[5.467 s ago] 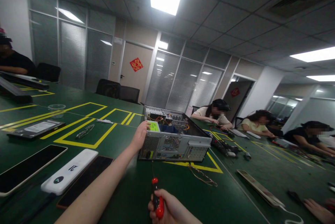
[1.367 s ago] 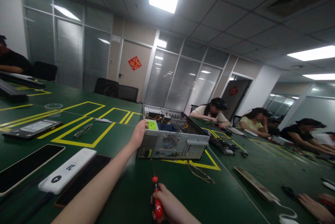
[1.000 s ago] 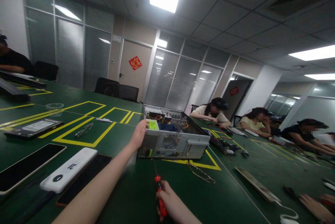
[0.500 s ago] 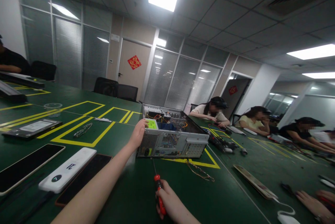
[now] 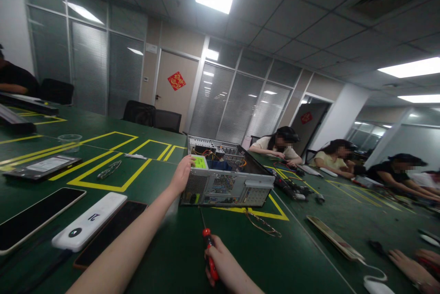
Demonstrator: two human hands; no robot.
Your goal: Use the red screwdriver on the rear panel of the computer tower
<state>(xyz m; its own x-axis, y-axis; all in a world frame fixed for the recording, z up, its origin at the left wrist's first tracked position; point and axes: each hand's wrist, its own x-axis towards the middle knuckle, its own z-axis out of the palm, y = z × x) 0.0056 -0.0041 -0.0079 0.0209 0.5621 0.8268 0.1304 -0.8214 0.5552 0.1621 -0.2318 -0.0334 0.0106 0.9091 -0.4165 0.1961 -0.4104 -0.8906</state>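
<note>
An open desktop computer case [image 5: 227, 188] lies on the green table in front of me, its rear panel facing me. Wires and boards show inside it. My left hand [image 5: 181, 176] grips the case's left upper corner, fingers curled over the edge beside the power supply's yellow-green label [image 5: 199, 162]. In my right hand [image 5: 222, 257] is a red and black screwdriver [image 5: 207, 236], the fist closed around its handle. Its thin shaft points away from me, and the tip appears close to the case's lower rear edge; whether it touches cannot be told.
Left of my arm lie a hard drive [image 5: 44, 166], a white power bank [image 5: 90, 221], two phones and a clear plastic cup [image 5: 69, 142]. Eyeglasses [image 5: 263, 224] rest right of the case. Farther right are another phone [image 5: 333, 238] and other people's hands [image 5: 409, 266].
</note>
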